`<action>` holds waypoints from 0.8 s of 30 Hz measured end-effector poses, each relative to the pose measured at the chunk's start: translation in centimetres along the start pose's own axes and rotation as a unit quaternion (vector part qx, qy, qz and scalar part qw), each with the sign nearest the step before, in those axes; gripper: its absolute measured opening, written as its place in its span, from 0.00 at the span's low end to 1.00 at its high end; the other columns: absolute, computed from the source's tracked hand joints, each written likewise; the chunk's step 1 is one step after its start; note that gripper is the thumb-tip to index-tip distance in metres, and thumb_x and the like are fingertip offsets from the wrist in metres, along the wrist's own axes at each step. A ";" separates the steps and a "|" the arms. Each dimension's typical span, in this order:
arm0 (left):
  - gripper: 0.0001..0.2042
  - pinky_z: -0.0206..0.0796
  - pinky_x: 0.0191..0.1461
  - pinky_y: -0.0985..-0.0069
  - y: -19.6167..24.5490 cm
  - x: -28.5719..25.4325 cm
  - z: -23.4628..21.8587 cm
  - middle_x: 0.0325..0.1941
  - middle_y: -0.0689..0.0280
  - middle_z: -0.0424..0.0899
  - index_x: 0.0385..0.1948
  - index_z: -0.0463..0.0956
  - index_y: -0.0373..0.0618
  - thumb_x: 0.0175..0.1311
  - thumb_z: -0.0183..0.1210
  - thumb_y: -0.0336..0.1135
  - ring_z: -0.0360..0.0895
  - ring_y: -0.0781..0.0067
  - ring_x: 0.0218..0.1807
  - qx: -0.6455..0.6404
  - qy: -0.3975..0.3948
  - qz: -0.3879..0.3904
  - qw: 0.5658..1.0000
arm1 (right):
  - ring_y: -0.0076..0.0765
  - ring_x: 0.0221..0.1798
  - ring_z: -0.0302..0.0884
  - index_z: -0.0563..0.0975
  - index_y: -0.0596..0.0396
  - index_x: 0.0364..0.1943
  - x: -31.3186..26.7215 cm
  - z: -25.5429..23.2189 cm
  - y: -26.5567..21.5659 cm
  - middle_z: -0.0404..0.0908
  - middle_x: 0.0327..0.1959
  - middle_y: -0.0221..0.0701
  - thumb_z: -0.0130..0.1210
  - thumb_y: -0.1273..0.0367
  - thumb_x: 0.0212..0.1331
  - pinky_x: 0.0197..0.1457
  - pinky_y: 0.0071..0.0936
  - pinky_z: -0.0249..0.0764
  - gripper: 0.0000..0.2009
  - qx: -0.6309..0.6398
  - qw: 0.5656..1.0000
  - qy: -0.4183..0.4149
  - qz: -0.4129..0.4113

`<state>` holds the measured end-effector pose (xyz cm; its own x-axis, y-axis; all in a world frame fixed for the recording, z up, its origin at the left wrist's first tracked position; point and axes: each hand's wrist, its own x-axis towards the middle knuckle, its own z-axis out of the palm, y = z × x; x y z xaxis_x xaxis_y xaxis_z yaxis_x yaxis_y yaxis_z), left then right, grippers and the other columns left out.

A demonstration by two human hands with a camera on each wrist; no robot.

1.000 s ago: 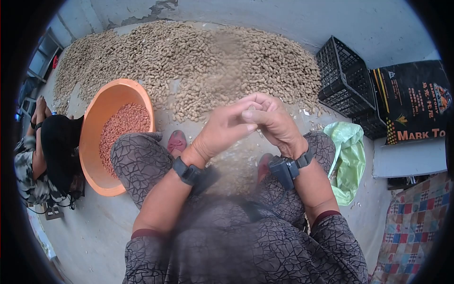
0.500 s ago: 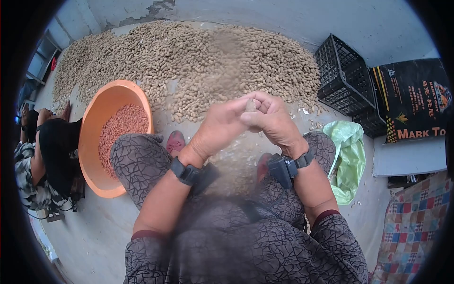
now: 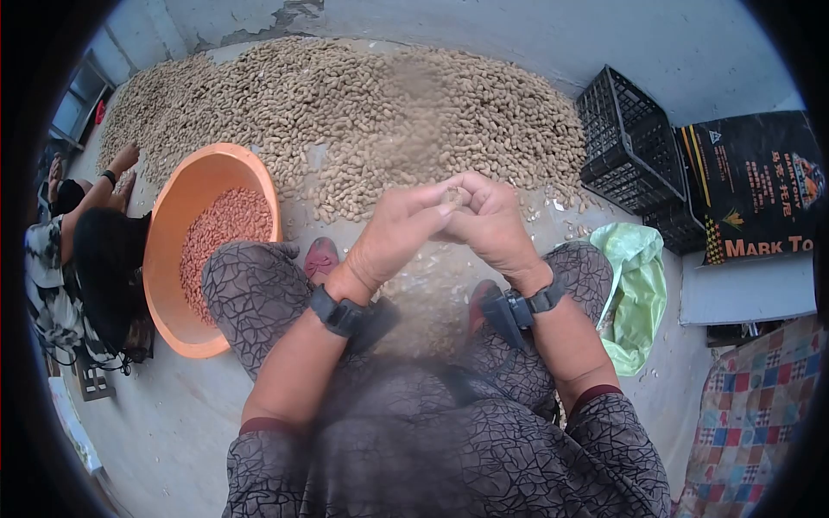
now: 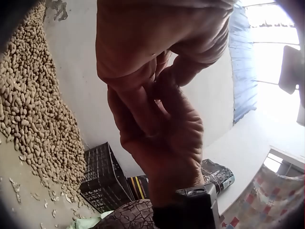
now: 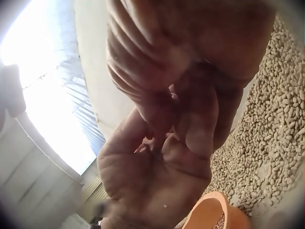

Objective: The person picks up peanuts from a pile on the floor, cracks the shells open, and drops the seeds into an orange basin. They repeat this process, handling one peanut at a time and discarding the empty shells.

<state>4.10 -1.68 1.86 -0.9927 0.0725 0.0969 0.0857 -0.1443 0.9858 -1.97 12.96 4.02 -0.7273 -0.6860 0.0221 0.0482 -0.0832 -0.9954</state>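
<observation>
My two hands meet in front of my knees in the head view, fingertips together around one unshelled peanut (image 3: 453,198). The left hand (image 3: 400,229) pinches the peanut from the left, its thumb at the shell. From the other side the right hand (image 3: 501,231) pinches it too, fingers curled. In both wrist views the hands overlap and their fingers mostly hide the peanut. An orange basin (image 3: 155,268) with shelled red peanuts (image 3: 226,229) stands left of my knee. Beyond the hands spreads a big pile of unshelled peanuts (image 3: 302,104).
A green sack (image 3: 639,285) lies open by my right knee. Black plastic crates (image 3: 626,138) and a black printed bag (image 3: 751,186) stand at the right near the wall. Another person (image 3: 65,250) sits beyond the basin. Shell bits litter the floor between my feet.
The peanut showed upright at the right thumb half a second ago; now both thumbs close over it and less of it shows. The other person's arm has reached toward the pile.
</observation>
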 end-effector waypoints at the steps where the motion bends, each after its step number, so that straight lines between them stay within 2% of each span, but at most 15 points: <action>1: 0.16 0.70 0.38 0.80 -0.1 0.0 0.0 0.35 0.65 0.79 0.46 0.72 0.30 0.63 0.50 0.33 0.76 0.81 0.33 0.000 -0.001 0.000 1.000 | 0.12 0.32 0.72 0.74 0.59 0.39 0.1 0.1 0.0 0.76 0.30 0.22 0.60 0.76 0.51 0.34 0.12 0.70 0.11 0.000 1.000 0.000 -0.001; 4: 0.17 0.71 0.39 0.81 1.0 -0.1 0.4 0.35 0.65 0.79 0.49 0.71 0.31 0.63 0.51 0.34 0.76 0.80 0.33 -0.037 0.014 -0.022 0.999 | 0.17 0.37 0.74 0.74 0.61 0.40 0.2 -0.1 -0.1 0.77 0.34 0.26 0.59 0.78 0.50 0.40 0.16 0.73 0.12 -0.003 1.000 -0.013 0.024; 6: 0.17 0.71 0.38 0.79 3.0 -0.4 0.1 0.36 0.63 0.80 0.49 0.73 0.34 0.62 0.52 0.36 0.76 0.78 0.34 0.094 -0.010 -0.132 0.987 | 0.24 0.40 0.75 0.74 0.64 0.43 0.3 -1.2 -0.1 0.78 0.37 0.31 0.60 0.75 0.49 0.44 0.21 0.73 0.15 -0.071 0.992 -0.097 0.038; 7: 0.17 0.71 0.38 0.79 3.9 -0.6 -0.3 0.36 0.63 0.80 0.49 0.73 0.34 0.62 0.52 0.36 0.76 0.78 0.34 0.091 -0.008 -0.135 0.987 | 0.24 0.40 0.75 0.74 0.64 0.43 0.4 -2.0 -0.1 0.78 0.37 0.31 0.60 0.75 0.49 0.44 0.21 0.73 0.15 -0.070 0.992 -0.098 0.042; 8: 0.17 0.72 0.38 0.77 4.8 -1.0 -1.0 0.37 0.62 0.80 0.48 0.74 0.36 0.62 0.53 0.38 0.76 0.77 0.34 0.235 -0.027 -0.132 0.963 | 0.26 0.41 0.75 0.73 0.65 0.44 0.7 -3.1 0.2 0.78 0.37 0.33 0.62 0.73 0.48 0.46 0.24 0.73 0.18 -0.232 0.967 -0.090 0.051; 9: 0.17 0.72 0.37 0.76 5.6 -1.4 -1.8 0.38 0.62 0.80 0.47 0.75 0.37 0.62 0.53 0.40 0.76 0.77 0.34 0.373 -0.048 -0.127 0.918 | 0.29 0.42 0.75 0.73 0.66 0.45 0.9 -4.1 0.8 0.78 0.38 0.35 0.63 0.70 0.47 0.47 0.26 0.73 0.21 -0.387 0.916 -0.082 0.059; 10: 0.18 0.72 0.44 0.74 6.3 -1.4 -2.7 0.42 0.57 0.81 0.45 0.76 0.34 0.63 0.53 0.42 0.78 0.73 0.38 0.323 -0.031 -0.126 0.938 | 0.29 0.39 0.76 0.73 0.66 0.45 1.1 -4.6 1.9 0.78 0.37 0.35 0.63 0.65 0.47 0.45 0.27 0.73 0.23 -0.388 0.919 -0.046 0.044; 11: 0.19 0.71 0.47 0.74 6.6 -1.3 -4.0 0.42 0.55 0.81 0.45 0.76 0.33 0.64 0.52 0.43 0.79 0.71 0.40 0.278 0.025 -0.093 0.956 | 0.29 0.39 0.76 0.73 0.66 0.45 1.6 -5.3 2.6 0.78 0.37 0.35 0.63 0.65 0.47 0.45 0.27 0.73 0.23 -0.387 0.920 -0.051 0.045; 13: 0.20 0.68 0.53 0.73 7.9 -1.2 -5.7 0.42 0.53 0.80 0.46 0.75 0.31 0.66 0.50 0.43 0.79 0.68 0.44 0.161 0.111 -0.038 0.980 | 0.29 0.37 0.76 0.74 0.67 0.43 2.7 -5.6 2.9 0.79 0.34 0.34 0.61 0.64 0.50 0.42 0.26 0.74 0.21 -0.448 0.891 -0.003 0.073; 14: 0.20 0.67 0.55 0.73 9.2 -1.2 -6.3 0.42 0.52 0.80 0.46 0.74 0.30 0.67 0.49 0.42 0.79 0.67 0.45 0.090 0.141 -0.018 0.986 | 0.29 0.33 0.77 0.75 0.66 0.41 3.5 -5.6 3.2 0.79 0.31 0.34 0.59 0.62 0.52 0.37 0.25 0.75 0.19 -0.405 0.912 -0.007 0.069; 15: 0.20 0.67 0.55 0.73 10.0 -1.1 -6.9 0.42 0.52 0.80 0.46 0.74 0.30 0.67 0.49 0.42 0.79 0.67 0.45 0.088 0.145 -0.022 0.985 | 0.29 0.33 0.77 0.75 0.66 0.41 4.3 -5.3 3.1 0.79 0.31 0.34 0.59 0.62 0.52 0.37 0.25 0.75 0.19 -0.404 0.912 -0.012 0.072; 17: 0.20 0.67 0.57 0.72 11.2 -1.0 -8.2 0.41 0.54 0.80 0.48 0.72 0.30 0.68 0.48 0.42 0.79 0.66 0.45 0.132 0.158 0.050 0.977 | 0.27 0.30 0.78 0.76 0.64 0.40 6.3 -4.4 2.7 0.79 0.29 0.33 0.58 0.62 0.54 0.35 0.23 0.76 0.17 -0.259 0.954 -0.014 0.153; 20: 0.20 0.65 0.58 0.73 12.0 -0.7 -8.8 0.42 0.54 0.80 0.49 0.71 0.28 0.68 0.48 0.40 0.79 0.68 0.46 0.193 0.200 0.071 0.958 | 0.25 0.28 0.78 0.76 0.62 0.37 9.9 -4.7 6.7 0.79 0.27 0.32 0.57 0.63 0.56 0.32 0.20 0.76 0.14 -0.226 0.959 -0.015 0.169; 22: 0.20 0.65 0.58 0.73 11.3 -0.6 -9.7 0.43 0.54 0.80 0.49 0.70 0.28 0.68 0.48 0.40 0.79 0.68 0.46 0.164 0.201 0.060 0.964 | 0.24 0.27 0.78 0.76 0.61 0.33 11.4 -4.4 9.4 0.78 0.26 0.31 0.56 0.64 0.56 0.28 0.19 0.76 0.12 -0.193 0.963 -0.025 0.186; 24: 0.20 0.65 0.58 0.73 10.5 -0.6 -10.9 0.43 0.55 0.80 0.50 0.70 0.28 0.67 0.48 0.40 0.79 0.68 0.46 0.135 0.204 0.049 0.968 | 0.25 0.27 0.78 0.76 0.61 0.34 12.4 -3.5 11.8 0.77 0.26 0.31 0.56 0.64 0.56 0.27 0.19 0.75 0.12 -0.227 0.951 -0.040 0.207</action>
<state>4.71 -13.96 10.68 -0.9249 -0.3326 0.1842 0.1460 0.1366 0.9798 -12.81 5.96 -7.72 -0.6549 -0.6469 -0.3906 0.0044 0.5137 -0.8580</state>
